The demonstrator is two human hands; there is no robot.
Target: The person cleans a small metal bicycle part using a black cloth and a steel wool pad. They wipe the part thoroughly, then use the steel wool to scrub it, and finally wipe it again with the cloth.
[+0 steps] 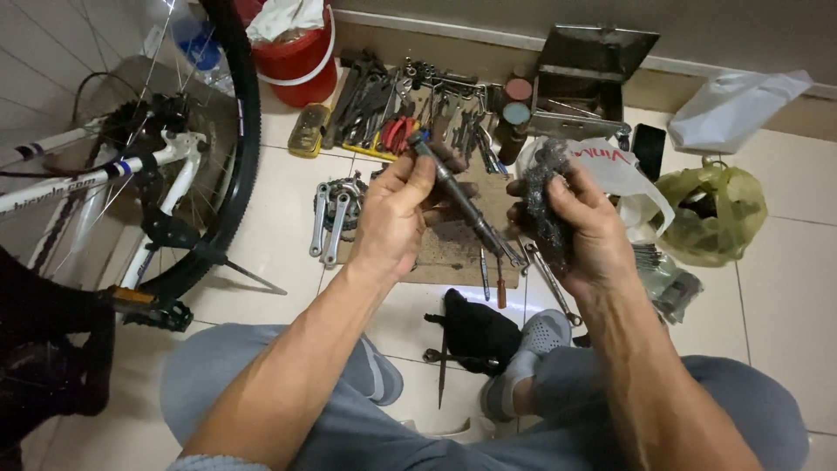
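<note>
My left hand (397,214) grips a long dark metal axle rod (462,202) that slants from upper left down to the right. My right hand (580,222) holds a grey wad of steel wool (545,196) close to the rod's lower end. Both hands hover above a brown cardboard sheet (453,249) on the tiled floor. Below them are my knees in grey trousers and a grey shoe (536,344).
A white bicycle's rear wheel (231,157) stands at the left. Silver crank arms (330,225), several wrenches and pliers (401,105), a red bucket (301,52), an open metal box (584,78), plastic bags (711,209) and a black rag (475,331) lie around.
</note>
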